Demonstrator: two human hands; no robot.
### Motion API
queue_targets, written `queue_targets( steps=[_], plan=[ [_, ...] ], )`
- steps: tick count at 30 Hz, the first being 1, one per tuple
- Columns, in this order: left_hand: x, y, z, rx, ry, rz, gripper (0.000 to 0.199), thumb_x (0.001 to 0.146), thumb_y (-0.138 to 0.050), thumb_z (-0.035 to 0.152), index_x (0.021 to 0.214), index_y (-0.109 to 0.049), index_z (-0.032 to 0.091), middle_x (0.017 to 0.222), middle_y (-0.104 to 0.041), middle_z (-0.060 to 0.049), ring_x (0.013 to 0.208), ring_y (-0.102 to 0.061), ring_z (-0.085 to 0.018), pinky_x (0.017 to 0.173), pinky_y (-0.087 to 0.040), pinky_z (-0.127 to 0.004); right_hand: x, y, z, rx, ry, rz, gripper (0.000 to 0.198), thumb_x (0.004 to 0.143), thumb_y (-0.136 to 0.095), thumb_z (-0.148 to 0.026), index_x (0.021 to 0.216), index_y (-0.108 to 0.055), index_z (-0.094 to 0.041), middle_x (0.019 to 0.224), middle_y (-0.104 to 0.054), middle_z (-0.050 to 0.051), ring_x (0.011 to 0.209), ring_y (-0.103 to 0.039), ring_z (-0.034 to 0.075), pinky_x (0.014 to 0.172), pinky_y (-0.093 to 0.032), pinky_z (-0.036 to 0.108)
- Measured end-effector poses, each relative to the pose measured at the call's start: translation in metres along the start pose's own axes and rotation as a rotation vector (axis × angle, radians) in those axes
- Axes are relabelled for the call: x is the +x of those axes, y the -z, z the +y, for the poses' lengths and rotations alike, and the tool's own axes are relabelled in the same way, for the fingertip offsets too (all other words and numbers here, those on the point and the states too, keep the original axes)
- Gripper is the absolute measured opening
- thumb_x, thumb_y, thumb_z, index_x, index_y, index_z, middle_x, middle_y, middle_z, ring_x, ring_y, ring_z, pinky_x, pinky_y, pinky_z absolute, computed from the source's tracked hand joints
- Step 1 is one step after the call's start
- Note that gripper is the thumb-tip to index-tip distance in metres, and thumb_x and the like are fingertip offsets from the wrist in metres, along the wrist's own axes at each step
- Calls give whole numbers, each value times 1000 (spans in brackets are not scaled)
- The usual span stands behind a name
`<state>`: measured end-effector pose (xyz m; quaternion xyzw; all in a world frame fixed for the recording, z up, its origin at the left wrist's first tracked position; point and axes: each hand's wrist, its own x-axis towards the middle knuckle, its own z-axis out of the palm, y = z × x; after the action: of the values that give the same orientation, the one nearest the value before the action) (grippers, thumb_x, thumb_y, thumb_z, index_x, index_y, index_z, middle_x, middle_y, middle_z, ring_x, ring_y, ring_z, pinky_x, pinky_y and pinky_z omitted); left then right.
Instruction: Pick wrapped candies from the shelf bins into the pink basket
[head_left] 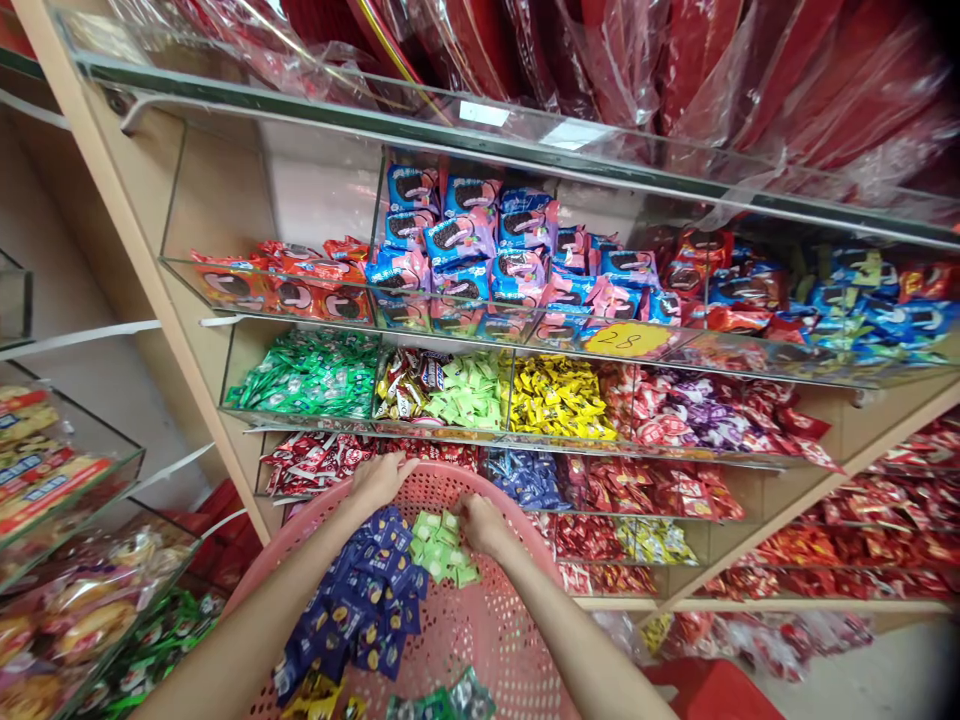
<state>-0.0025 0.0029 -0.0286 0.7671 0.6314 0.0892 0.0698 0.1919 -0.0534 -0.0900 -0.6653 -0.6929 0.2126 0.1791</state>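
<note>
Pink basket (pixel 502 640) sits below & b/w both forearms, far rim up at the hands. Nearest the body, well short of the hands: yellow pkts (pixel 319 700) on L side, dk green pkts (pixel 442 703) to their R. Dk blue pkts (pixel 364 595) heap below L hand (pixel 381 482), which is on the far rim, fingers bent; can't tell if it grips. Lt green pkts (pixel 442 550) lie b/w the hands, just beside R hand (pixel 481 524), inside the basket w/ fingers curled narrow; can't tell if it holds a pkt.

Beyond the hands: shelf bins, red pkts (pixel 322 462) just past L hand, blue pkts (pixel 525 480) past R. Higher: green pkts (pixel 307 372), yellow-wrapped sweets (pixel 559 395). Above those, blue-&-pink cookie packs (pixel 459 238), price tag (pixel 628 339) marked "28". Top: red items in clear plastic (pixel 480 45).
</note>
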Motion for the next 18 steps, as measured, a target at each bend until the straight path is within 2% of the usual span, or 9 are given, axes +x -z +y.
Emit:
queue_targets(
  steps=[8,18],
  plan=[
    [-1,-1,1,-8,5,-2,54,82,-23,59,91,-60,22,88,-67,-9,84,-61,-24,68,-40,-30,-11,7,-17,-356,-27,-54,28,76,-42,-5,94,-60,-15,96,-63,11,90,-58,20,69,-39,25],
    [0,-2,0,-13,6,-5,53,82,-22,59,94,-59,22,90,-67,-9,85,-61,-25,68,-40,-31,-11,8,-28,-437,-69,-55,32,78,-36,1,94,-61,-12,93,-64,15,87,-61,22,68,-44,29]
  ],
)
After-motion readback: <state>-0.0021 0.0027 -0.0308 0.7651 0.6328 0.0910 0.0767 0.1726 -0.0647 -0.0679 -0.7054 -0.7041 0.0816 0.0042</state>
